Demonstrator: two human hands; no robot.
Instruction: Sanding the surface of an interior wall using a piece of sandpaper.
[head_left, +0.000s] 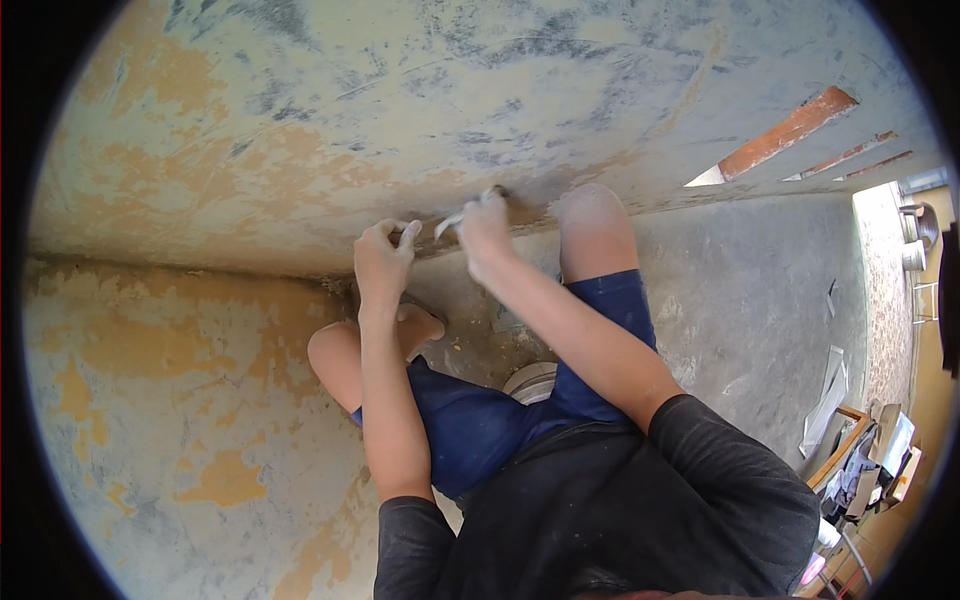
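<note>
My left hand (383, 265) is closed near the foot of the patchy wall (400, 120), thumb up. A thin dark edge shows at its fingertips, too small to name. Just to the right, my right hand (487, 235) is closed round a pale, narrow tool, perhaps a scraper. One whitish curved end (448, 224) of the tool sticks out on the left, and a dark bit shows above the knuckles. Both hands are close to the wall's lower edge, a short gap between them. The wall has cream filler, worn ochre paint and grey smears.
A second patchy wall (180, 420) meets the first in a corner at my left. My bent knees flank my hands, over a grey concrete floor (740, 270). A pale round thing (530, 382) is beneath me. Slot openings pierce the wall at right; piled clutter (868, 470) lies far right.
</note>
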